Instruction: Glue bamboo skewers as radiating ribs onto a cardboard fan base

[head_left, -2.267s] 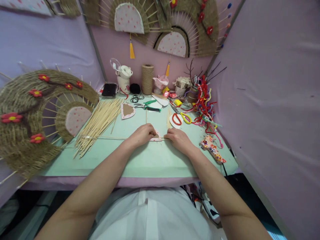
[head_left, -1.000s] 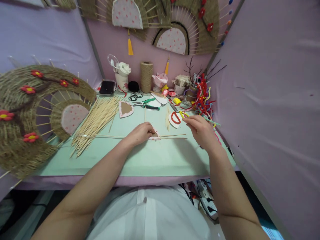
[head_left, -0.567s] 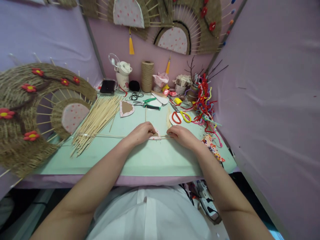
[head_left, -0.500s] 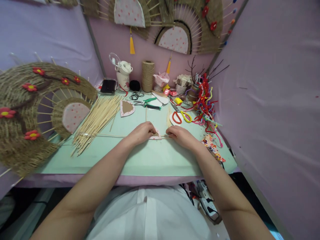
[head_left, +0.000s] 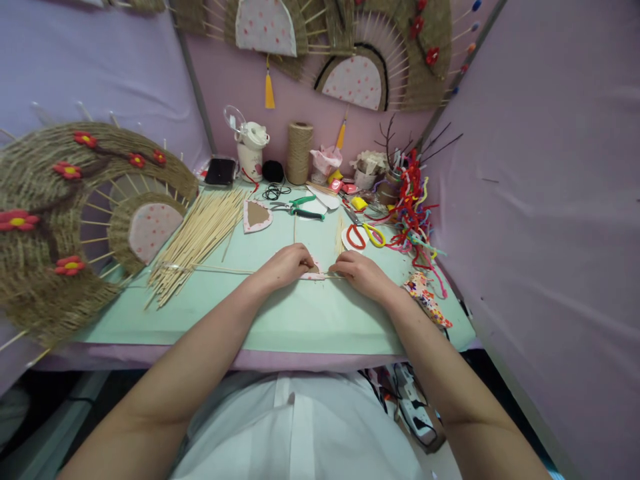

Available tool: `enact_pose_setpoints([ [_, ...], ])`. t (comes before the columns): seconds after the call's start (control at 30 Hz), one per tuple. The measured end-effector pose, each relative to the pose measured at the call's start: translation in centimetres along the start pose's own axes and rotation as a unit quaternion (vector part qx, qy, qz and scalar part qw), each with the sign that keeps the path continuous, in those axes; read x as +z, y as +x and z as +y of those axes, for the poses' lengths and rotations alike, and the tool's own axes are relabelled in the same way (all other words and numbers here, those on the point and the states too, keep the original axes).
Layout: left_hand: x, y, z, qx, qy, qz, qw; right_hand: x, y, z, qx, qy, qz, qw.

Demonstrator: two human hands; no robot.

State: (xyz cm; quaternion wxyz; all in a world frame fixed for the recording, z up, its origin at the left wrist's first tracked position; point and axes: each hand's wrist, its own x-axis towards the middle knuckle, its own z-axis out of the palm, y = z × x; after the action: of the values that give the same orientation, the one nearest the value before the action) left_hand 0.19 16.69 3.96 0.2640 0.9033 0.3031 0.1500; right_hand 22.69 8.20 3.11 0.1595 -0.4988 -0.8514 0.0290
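Note:
My left hand (head_left: 286, 263) lies curled on a small pink-edged cardboard piece (head_left: 314, 273) in the middle of the pale green table (head_left: 300, 320), pressing it down. Thin bamboo sticks (head_left: 220, 269) run out to the left from under that hand. Just to the right, my right hand (head_left: 359, 272) has its fingers closed on a stick at the piece's right edge. The two hands almost meet over the piece, and most of it is hidden beneath them.
A heap of bamboo sticks (head_left: 200, 240) and a big woven twine fan (head_left: 65, 220) lie to the left. Behind sit a heart-shaped card (head_left: 256, 216), green pliers (head_left: 300, 208), red-and-yellow scissors (head_left: 365, 235), a twine spool (head_left: 299, 152), a white cup (head_left: 250, 155) and tangled pipe cleaners (head_left: 413, 213).
A second ago my right hand was lifted near the scissors. It has come back down to the right edge of the piece and closed on a stick. My left hand has stayed put.

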Motion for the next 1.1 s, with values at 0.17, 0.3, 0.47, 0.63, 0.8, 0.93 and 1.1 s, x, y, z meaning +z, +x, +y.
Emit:
enact_pose_setpoints([
  [0.17,-0.03,-0.02,0.12,-0.005,-0.002,-0.002,1.0,0.22,0.08,0.37,-0.011,-0.006,0.0,1.0],
  [0.3,-0.05,-0.03,0.18,-0.009,-0.01,-0.001,1.0,0.41,0.13,0.43,-0.017,-0.026,-0.006,0.999],
  [0.47,-0.11,-0.03,0.39,-0.012,-0.008,0.001,1.0,0.7,0.06,0.45,-0.02,-0.041,-0.002,0.999],
  [0.63,-0.11,-0.05,0.34,-0.016,-0.006,-0.002,1.0,0.74,0.07,0.31,-0.021,-0.042,0.001,0.999],
  [0.8,-0.05,-0.01,0.12,-0.011,-0.003,-0.001,1.0,0.76,0.13,0.21,-0.015,-0.029,0.004,0.999],
  [0.93,-0.05,0.02,0.15,-0.011,-0.003,0.0,1.0,0.83,0.16,0.32,-0.015,-0.024,0.002,1.0],
  [1.1,-0.16,-0.02,0.44,-0.013,-0.005,0.003,1.0,0.86,0.17,0.31,-0.011,-0.024,-0.001,1.0],
])
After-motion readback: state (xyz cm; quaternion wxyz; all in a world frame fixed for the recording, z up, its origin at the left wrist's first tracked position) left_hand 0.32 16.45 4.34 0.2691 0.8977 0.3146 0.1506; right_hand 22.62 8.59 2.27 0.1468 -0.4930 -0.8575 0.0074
